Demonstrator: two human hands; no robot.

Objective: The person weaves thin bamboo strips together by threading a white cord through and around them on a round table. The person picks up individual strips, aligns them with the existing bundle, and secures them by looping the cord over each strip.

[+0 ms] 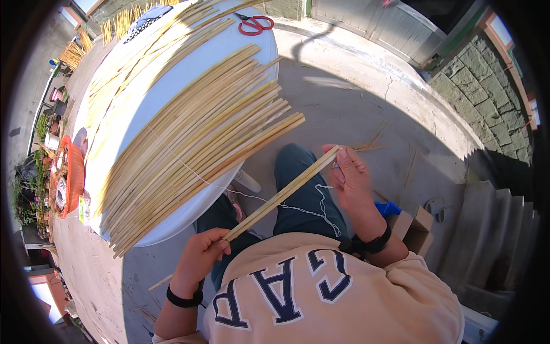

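Observation:
Across my lap I hold a pair of long pale-yellow plant stalks (281, 194), slanting up to the right. My left hand (205, 251) is closed round their lower part, and a thin end sticks out beyond it. At the upper end, my right hand (350, 175) pinches the tips. Left of the held stalks, a broad row of similar stalks (195, 137) lies side by side on the round white table (166, 230). A thin white string (182, 159) crosses this row. From the row's near edge it runs behind the held stalks and loops over my leg.
Red-handled scissors (255, 24) lie at the table's far edge, beside more loose stalks (143, 63). An orange basket (73, 179) stands left of the table. On the floor to my right are an open cardboard box (421, 228) and a blue object (388, 208). Steps (487, 229) rise beyond.

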